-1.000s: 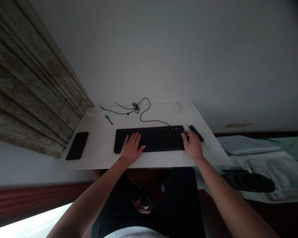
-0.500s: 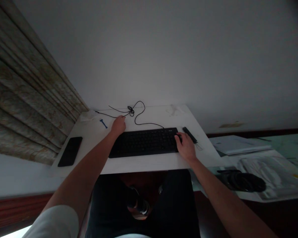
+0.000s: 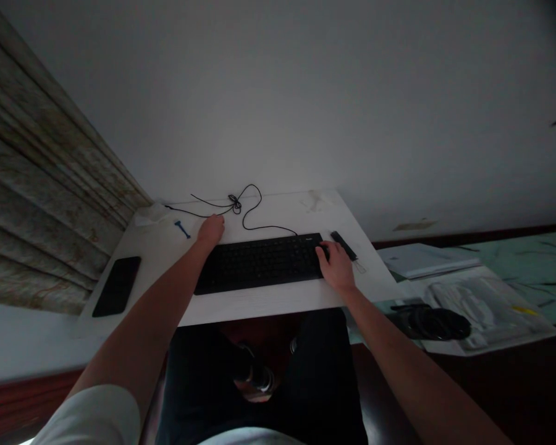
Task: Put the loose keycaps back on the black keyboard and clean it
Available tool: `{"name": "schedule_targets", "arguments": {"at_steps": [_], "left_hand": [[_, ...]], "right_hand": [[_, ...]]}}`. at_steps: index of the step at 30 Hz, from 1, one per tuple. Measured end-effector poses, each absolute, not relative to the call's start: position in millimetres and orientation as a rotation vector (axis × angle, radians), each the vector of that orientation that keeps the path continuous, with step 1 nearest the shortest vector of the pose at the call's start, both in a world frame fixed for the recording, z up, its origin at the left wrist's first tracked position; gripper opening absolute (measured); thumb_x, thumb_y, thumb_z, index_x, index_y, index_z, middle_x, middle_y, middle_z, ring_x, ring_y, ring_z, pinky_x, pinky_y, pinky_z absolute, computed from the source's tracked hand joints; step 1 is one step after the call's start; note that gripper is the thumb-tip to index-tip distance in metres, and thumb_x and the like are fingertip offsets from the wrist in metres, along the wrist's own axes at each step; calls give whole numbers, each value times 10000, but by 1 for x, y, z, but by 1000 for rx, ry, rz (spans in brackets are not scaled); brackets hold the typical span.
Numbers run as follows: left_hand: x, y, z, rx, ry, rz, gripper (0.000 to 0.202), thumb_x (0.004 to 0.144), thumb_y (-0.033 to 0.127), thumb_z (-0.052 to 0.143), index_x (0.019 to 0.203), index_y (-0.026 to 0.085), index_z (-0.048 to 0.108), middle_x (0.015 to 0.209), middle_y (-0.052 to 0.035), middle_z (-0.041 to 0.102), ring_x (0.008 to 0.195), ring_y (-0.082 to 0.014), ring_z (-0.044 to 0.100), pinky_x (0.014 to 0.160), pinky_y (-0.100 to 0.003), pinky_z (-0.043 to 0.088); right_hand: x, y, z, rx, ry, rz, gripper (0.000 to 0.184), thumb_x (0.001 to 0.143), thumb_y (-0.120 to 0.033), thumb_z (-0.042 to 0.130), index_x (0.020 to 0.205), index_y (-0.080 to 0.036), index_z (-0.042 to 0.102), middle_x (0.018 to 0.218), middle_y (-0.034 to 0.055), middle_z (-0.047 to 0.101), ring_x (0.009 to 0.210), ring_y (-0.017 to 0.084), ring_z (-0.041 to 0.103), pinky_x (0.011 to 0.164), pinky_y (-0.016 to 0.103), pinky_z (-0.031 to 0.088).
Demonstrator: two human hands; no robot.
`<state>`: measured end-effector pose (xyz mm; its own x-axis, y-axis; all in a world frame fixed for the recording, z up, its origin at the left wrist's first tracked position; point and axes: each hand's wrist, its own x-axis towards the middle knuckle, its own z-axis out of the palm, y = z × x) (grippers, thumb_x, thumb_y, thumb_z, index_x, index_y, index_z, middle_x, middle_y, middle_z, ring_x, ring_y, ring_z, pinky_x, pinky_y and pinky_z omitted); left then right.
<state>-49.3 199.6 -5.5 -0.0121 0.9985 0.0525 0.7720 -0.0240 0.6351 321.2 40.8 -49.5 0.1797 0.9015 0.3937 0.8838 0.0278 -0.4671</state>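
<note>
A black computer keyboard lies on a white desk. My left hand is curled just beyond the keyboard's left end, its fingertips at a thin black cable; I cannot tell whether they grip it. The cable loops into a small knot and runs to the keyboard's far edge. My right hand rests on the keyboard's right end, fingers apart, close to a slim black bar-shaped object. A small blue plastic piece lies left of my left hand.
A black smartphone lies at the desk's left end, beside a patterned curtain. A white wall rises behind the desk. Lower right, a lower surface holds papers, a plastic bag and a dark object.
My left hand has moved off the keyboard and forward to the cable. My right hand stays on the keyboard's right end. The whole view has drifted, shifting the desk left.
</note>
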Motion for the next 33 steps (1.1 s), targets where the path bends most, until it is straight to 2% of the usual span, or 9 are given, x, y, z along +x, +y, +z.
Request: {"name": "schedule_targets", "arguments": {"at_steps": [2,5,7,12,14,22,25,29,33], "left_hand": [[-45,194,-1,1768,1784,803,78,806,164,614,860,162,671,991,-128,695,1078,-281,624,1019,-435,470],[-33,173,7,1519,1577,1024,178,892,238,557,1004,149,664,1031,-110,716,970,-196,678,944,-379,545],[-24,151,13,1165,1253,1217,191,895,245,587,1044,149,659,1094,-112,719,994,-173,689,982,-371,545],[-11,92,27,588,778,1278,178,840,133,695,1014,166,680,1049,-66,731,1032,-128,692,1010,-261,539],[-10,74,32,506,731,1256,194,849,116,696,1035,168,685,1068,-65,729,1029,-122,694,997,-236,545],[-6,39,32,483,707,1198,211,866,122,699,1069,179,685,1112,-65,720,964,-119,702,955,-251,567],[-3,34,28,490,713,1171,184,876,140,702,1056,175,686,1085,-61,724,920,-105,698,938,-243,567],[5,29,21,494,740,1102,172,866,157,727,1033,170,689,1036,-57,725,888,-101,689,924,-246,562],[15,21,14,492,721,1049,165,851,196,760,996,168,688,940,-37,715,816,-80,670,871,-220,548]], "right_hand": [[321,41,-50,-1829,-1675,35,509,1009,-547,340,1140,-158,641,1103,182,678,1058,337,624,936,496,496],[321,41,-50,-1819,-1672,39,506,1007,-547,338,1136,-164,643,1097,180,677,1053,334,622,929,499,496],[322,41,-51,-1816,-1677,43,508,1005,-550,339,1133,-166,644,1089,179,675,1046,332,622,925,498,495],[322,41,-52,-1803,-1682,33,510,1002,-555,336,1128,-173,649,1077,176,671,1027,330,620,913,494,493],[322,41,-52,-1799,-1680,25,507,1001,-554,335,1125,-175,649,1073,173,669,1016,328,620,909,493,491],[323,40,-51,-1771,-1626,62,476,991,-548,366,1095,-176,643,1082,167,647,1007,315,614,921,480,489],[318,34,-43,-1713,-1563,32,423,980,-517,416,1068,-173,645,1051,160,642,942,297,613,899,479,499],[280,19,-15,-1553,-1569,28,310,968,-457,491,1032,-201,654,1016,135,634,989,287,602,900,458,513],[221,6,18,-1323,-1749,449,282,957,-390,561,1175,-240,659,1080,94,630,749,178,597,689,335,532]]}}
